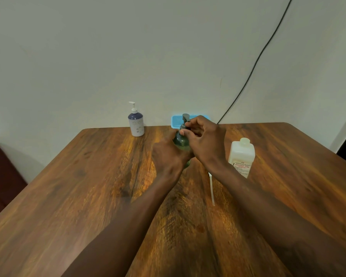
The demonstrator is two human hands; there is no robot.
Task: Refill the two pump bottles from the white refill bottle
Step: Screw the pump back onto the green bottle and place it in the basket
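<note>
While my left hand [168, 154] grips the green pump bottle [181, 141] mid-table, my right hand [205, 139] pinches its pump collar; the white refill bottle [241, 156] stands near the table's [78, 186] right edge, the blue-and-white pump bottle [136, 122] at its far edge.

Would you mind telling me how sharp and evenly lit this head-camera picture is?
Head view: wide-angle bending bows the table edges and wall cable; light is soft, with a warm sheen on the wood; both hands on the green pump bottle look slightly smeared.
</note>
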